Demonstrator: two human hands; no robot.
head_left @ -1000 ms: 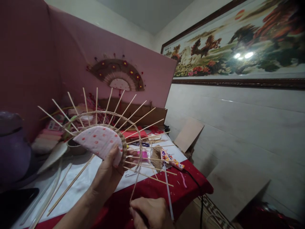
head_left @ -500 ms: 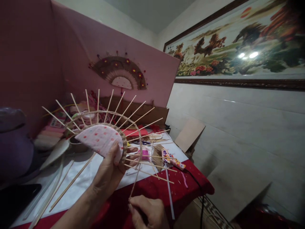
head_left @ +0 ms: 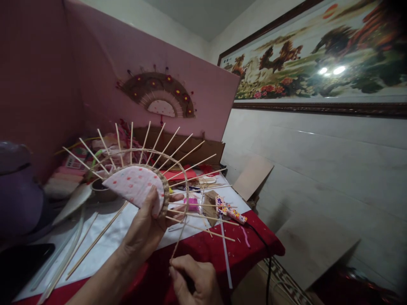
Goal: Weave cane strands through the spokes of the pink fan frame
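Observation:
My left hand (head_left: 148, 224) grips a half-round fan frame by its base, a white fabric-covered half disc (head_left: 130, 186) with red dots. Thin wooden sticks (head_left: 170, 140) fan out from the base's curved edge, which is wrapped in brown cord. Farther out, a loop of twisted cord (head_left: 187, 182) runs across the sticks in an arc. Its tail (head_left: 178, 243) comes down from the lowest sticks to my right hand (head_left: 193, 279), where thumb and forefinger pinch it. The left fingers partly show behind the base, between the sticks.
A finished fan (head_left: 162, 93) hangs on the pink board behind. On the table lie a flower-patterned glue gun (head_left: 229, 209) with a black cable, clear glue sticks (head_left: 225, 254), loose wooden sticks (head_left: 95, 241), and a pink spool (head_left: 191, 204). A purple container (head_left: 19, 195) stands left.
The fan frame has turned very slightly in my left hand, its left sticks shifting right. My right hand has moved a little left and up, still pinching the cord.

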